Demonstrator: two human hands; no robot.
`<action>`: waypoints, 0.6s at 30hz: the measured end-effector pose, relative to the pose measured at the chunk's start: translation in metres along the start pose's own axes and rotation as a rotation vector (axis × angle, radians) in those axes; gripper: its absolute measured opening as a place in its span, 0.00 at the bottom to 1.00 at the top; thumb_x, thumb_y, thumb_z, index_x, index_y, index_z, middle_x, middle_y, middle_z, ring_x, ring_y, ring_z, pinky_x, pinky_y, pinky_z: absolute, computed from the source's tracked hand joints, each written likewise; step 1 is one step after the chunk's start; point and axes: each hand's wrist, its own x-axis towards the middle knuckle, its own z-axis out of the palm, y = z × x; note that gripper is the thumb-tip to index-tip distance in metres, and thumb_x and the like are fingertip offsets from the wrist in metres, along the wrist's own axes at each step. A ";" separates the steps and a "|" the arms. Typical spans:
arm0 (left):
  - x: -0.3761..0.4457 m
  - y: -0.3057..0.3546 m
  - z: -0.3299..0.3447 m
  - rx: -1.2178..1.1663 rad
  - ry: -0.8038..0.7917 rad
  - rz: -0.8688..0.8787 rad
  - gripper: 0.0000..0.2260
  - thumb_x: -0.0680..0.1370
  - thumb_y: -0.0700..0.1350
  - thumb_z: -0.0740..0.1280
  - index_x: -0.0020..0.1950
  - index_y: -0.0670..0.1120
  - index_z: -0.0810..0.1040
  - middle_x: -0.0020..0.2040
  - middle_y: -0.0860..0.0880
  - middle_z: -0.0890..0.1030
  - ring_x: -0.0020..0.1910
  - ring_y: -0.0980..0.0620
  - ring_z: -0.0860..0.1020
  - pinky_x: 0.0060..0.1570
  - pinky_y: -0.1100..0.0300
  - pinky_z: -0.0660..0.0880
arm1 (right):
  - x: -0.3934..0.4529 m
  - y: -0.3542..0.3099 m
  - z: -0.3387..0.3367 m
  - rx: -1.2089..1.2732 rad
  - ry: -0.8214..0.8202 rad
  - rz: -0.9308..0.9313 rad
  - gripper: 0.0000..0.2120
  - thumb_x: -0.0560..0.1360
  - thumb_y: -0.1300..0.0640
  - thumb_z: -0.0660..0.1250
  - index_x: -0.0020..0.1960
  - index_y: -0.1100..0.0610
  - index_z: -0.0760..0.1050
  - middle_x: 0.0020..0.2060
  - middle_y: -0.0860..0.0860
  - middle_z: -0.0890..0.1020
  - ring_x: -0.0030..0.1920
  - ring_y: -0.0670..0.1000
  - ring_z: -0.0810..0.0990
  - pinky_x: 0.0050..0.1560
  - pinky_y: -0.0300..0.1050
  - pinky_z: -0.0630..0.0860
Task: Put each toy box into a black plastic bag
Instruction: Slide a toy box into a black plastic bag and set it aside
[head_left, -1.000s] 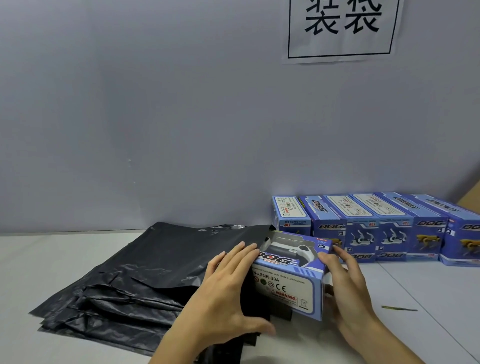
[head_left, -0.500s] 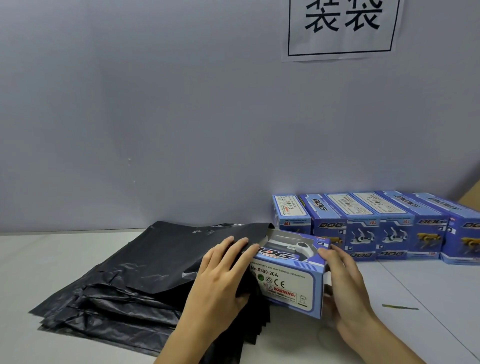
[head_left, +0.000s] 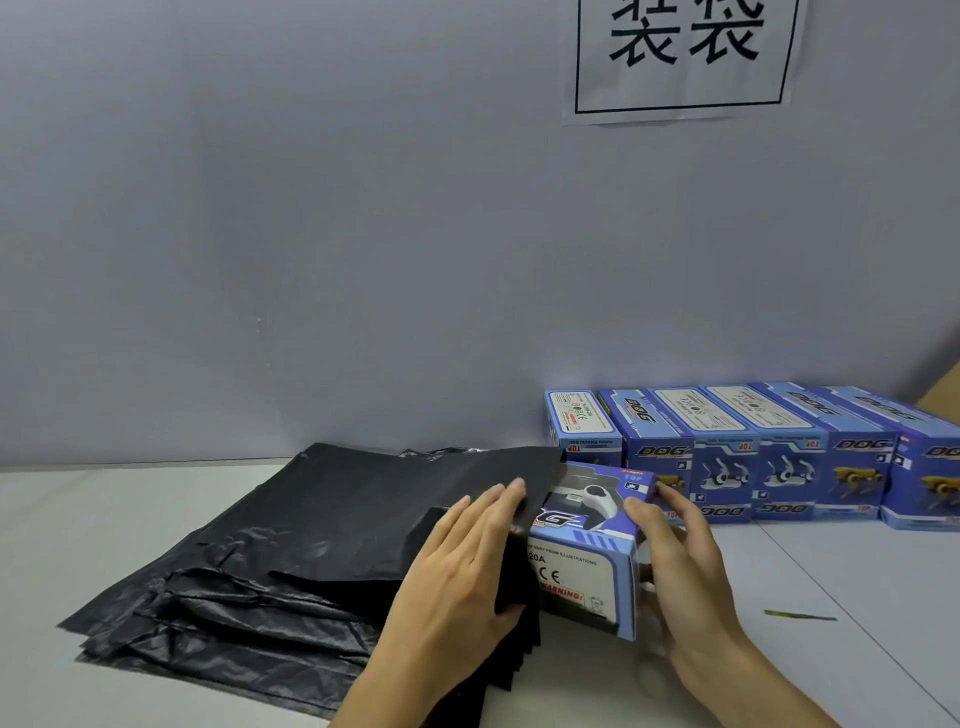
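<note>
The blue toy box (head_left: 587, 561) sits at the near centre of the white table (head_left: 104, 519), tilted, with its left end inside the mouth of the top black plastic bag (head_left: 374, 499). The bag edge covers the left part of the box's printed panels; the right end of the box is exposed. The left hand (head_left: 462, 561) lies on top of the bag at the box's left end, fingers extended and close together over the plastic, thumb curled under the lower edge of the bag material. The right hand (head_left: 680, 566) holds the right end of the box, fingers curved around its upper right corner and end face. The top bag lies on a stack of black plastic bags (head_left: 208, 613) spread flat over the left-centre of the table. A row of toy boxes (head_left: 753, 452) stands side by side along the grey wall (head_left: 311, 234) at the right, behind the held box and apart from it. A paper sign (head_left: 685, 57) with two printed characters is fixed to the wall above the row. A thin green strip (head_left: 800, 617) lies on the table to the right of the right hand.
</note>
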 end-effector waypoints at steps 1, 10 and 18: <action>0.001 0.000 0.000 0.026 0.001 -0.020 0.50 0.60 0.51 0.81 0.77 0.43 0.60 0.75 0.48 0.68 0.75 0.52 0.62 0.75 0.58 0.54 | 0.000 -0.001 0.000 0.007 0.001 0.001 0.17 0.78 0.48 0.68 0.65 0.44 0.70 0.53 0.55 0.83 0.40 0.50 0.87 0.31 0.43 0.78; 0.000 -0.004 0.003 0.135 -0.046 -0.007 0.42 0.57 0.53 0.82 0.68 0.42 0.76 0.68 0.47 0.78 0.67 0.49 0.76 0.68 0.53 0.68 | -0.003 -0.001 0.002 -0.015 -0.015 -0.008 0.16 0.78 0.48 0.68 0.64 0.44 0.70 0.54 0.54 0.82 0.41 0.50 0.86 0.32 0.43 0.78; 0.000 0.003 0.000 0.089 -0.043 0.075 0.47 0.55 0.53 0.82 0.71 0.45 0.68 0.70 0.48 0.76 0.70 0.50 0.72 0.71 0.56 0.62 | -0.006 0.005 0.008 0.003 -0.026 0.015 0.19 0.78 0.47 0.67 0.67 0.43 0.67 0.57 0.56 0.80 0.46 0.53 0.86 0.33 0.43 0.79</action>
